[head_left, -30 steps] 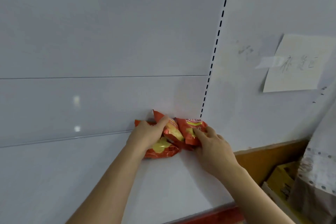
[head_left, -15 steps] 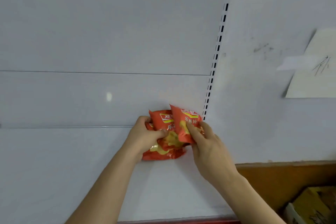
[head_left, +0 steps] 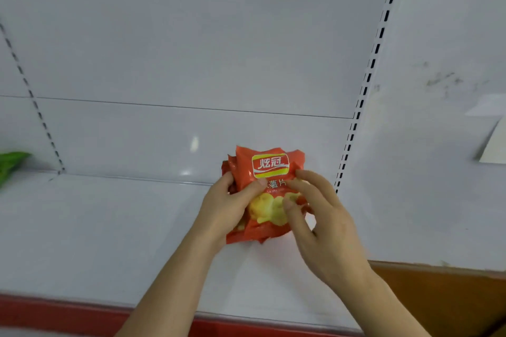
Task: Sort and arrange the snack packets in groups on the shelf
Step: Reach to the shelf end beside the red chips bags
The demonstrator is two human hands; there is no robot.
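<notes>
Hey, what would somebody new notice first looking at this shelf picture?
The bright red chip packets stand bunched near the back right corner of the white shelf, held between the left hand and right hand. A green packet peeks in at the far left edge.

A slotted upright (head_left: 367, 85) ran up the white back panel (head_left: 191, 35) on the right. A paper note (head_left: 494, 142) was stuck to the far-right wall, above a brown wooden board (head_left: 443, 290).
</notes>
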